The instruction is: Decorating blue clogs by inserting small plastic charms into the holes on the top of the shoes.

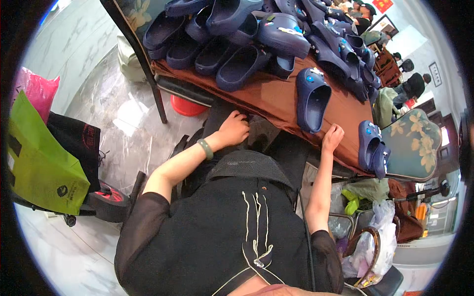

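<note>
My left hand (233,129) rests on my lap in dark trousers, fingers curled under the table's edge; a green bangle sits on its wrist. My right hand (333,137) is a loose fist on the brown tablecloth (276,98) at the table's near edge, holding nothing I can see. Just beyond it lies a single navy clog (312,98) with small charms, open side up. To the right, two more navy clogs (373,148) hang over the table's edge. A large pile of navy clogs (256,34) covers the far part of the table.
A green bag (39,158) and a pink bag (37,89) sit on a small cart at my left on the marble floor. A red basin (185,106) is under the table. A floral chair (414,143) and plastic bags (370,246) crowd my right. People sit at the far right.
</note>
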{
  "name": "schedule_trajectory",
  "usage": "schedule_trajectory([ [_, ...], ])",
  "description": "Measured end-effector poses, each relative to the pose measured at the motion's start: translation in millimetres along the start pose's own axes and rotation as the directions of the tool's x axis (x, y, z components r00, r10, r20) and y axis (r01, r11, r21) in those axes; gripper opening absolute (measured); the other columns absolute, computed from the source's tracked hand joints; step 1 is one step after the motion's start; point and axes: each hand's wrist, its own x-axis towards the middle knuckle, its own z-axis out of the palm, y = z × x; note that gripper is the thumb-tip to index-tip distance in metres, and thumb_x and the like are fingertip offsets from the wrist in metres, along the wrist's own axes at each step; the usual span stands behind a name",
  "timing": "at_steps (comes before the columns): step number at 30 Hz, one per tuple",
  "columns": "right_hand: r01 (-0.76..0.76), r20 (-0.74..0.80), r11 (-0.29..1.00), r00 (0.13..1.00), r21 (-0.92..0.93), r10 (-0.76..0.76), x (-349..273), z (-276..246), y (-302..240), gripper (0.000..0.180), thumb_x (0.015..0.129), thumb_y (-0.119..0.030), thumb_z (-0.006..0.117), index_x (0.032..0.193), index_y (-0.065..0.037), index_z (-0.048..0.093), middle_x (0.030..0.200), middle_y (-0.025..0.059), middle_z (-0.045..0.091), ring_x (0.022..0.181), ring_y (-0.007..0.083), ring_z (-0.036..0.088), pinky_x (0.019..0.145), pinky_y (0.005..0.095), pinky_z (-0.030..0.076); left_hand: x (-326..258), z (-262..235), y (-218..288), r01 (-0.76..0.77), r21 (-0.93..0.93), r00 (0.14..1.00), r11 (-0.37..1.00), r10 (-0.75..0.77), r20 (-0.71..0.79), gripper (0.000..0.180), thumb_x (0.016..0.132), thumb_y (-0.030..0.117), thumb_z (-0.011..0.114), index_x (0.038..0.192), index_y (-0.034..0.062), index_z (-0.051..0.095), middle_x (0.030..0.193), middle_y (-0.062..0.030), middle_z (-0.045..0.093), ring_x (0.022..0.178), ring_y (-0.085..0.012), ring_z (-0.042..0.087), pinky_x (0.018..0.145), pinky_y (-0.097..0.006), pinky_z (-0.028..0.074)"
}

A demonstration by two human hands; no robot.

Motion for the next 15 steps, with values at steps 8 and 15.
schedule_trajectory([
  [8,0.051,-0.261,0.972,0.965,0.229,0.011,-72,-17,-32,0.014,0.090,-0.011,0.050,0.093,0.002,0.052,0.097,0.0162,0.050,0.098,0.0312,0.044,0.090,0.0419,0.034,64,23,52,0.643,-0.693,0.725,0.325,0.035,0.688,0.073,0.089,0.057,0.040,0.136,0.0015,0.036,0.140,-0.0198,0.038,0.127,-0.0280,0.040,0.102,-0.041,0.033],
  [15,-0.386,0.029,0.919,0.923,0.077,0.384,-164,-107,64,0.023,0.087,-0.019,0.053,0.095,0.002,0.055,0.088,0.0153,0.053,0.083,0.0285,0.051,0.079,0.0382,0.042,58,-5,74,0.674,-0.737,0.727,-0.058,0.233,0.646,0.081,0.085,0.061,0.047,0.138,0.0007,0.034,0.142,-0.0134,0.036,0.130,-0.0246,0.035,0.106,-0.040,0.029],
])
